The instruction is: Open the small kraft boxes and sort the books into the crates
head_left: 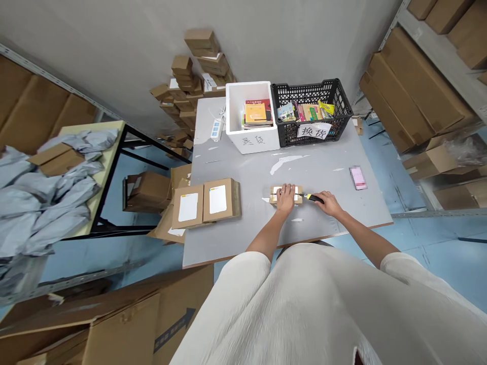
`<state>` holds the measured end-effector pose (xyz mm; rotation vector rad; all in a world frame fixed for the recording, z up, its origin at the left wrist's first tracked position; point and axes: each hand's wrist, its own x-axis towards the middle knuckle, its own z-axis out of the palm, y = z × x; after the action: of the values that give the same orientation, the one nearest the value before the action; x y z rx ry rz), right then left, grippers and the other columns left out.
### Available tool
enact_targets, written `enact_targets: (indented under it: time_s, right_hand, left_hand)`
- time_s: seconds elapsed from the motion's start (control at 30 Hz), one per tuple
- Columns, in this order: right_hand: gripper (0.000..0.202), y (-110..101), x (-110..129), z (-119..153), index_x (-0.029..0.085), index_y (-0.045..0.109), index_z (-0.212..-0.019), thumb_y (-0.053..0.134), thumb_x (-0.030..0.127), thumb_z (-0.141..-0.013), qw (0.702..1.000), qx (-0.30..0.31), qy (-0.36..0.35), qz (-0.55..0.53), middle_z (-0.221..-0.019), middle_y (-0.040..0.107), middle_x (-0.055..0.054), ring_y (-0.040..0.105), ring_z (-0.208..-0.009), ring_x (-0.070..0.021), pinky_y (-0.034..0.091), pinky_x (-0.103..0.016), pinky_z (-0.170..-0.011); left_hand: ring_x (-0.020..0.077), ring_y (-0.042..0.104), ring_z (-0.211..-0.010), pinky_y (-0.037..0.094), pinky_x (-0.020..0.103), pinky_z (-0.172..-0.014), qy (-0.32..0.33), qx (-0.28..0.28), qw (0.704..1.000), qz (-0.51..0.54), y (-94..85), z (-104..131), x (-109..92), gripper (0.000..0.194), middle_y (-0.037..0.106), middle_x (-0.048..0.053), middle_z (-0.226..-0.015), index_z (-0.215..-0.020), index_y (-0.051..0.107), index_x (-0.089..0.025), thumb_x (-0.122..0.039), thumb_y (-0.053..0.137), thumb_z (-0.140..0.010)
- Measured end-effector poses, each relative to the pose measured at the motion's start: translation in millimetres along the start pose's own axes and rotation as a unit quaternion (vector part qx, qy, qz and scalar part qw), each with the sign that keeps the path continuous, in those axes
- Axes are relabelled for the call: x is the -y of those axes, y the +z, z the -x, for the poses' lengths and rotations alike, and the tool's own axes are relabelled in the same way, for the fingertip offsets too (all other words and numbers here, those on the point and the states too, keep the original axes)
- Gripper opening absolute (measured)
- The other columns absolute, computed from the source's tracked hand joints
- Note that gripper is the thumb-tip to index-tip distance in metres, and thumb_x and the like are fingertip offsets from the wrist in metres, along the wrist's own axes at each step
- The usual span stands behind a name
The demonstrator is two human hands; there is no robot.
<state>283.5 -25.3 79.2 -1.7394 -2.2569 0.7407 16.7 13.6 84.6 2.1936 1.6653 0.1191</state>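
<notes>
A small cardboard box (299,202) with a white label lies near the front edge of the grey table. My left hand (286,198) rests flat across its top, fingers stretched out and slightly apart. To the right of it, my right hand (327,203) is closed around a yellow and black utility knife (314,198). The knife's blade points left and lies at the box's top, along a dark line there. Whether the blade is in the cardboard, I cannot tell.
Two labelled cartons (222,200) sit on the table's left side. Behind are a white foam box (251,139) and a black crate (310,133), both with books, plus a power strip (216,130). A pink blurred phone-like object (358,178) lies right. Grey parcels (57,203) cover another table.
</notes>
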Motion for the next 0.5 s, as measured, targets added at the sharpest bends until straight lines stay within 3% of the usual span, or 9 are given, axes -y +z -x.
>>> enact_targets:
  time_s: [0.5]
  right_hand:
    - [0.047,-5.6,-5.6,1.3,0.028,0.068,-0.15,0.05,0.045,-0.11,1.0,0.009,0.003,0.007,-0.136,0.07,-0.015,0.059,-0.123,-0.0361,0.046,-0.049,-0.102]
  left_hand:
    - [0.0292,0.03,-0.167,0.024,0.054,-0.133,0.0,-0.005,1.0,-0.006,4.3,4.8,-0.2,0.077,0.047,0.015,-0.174,-0.174,0.037,-0.027,-0.009,0.038,-0.099]
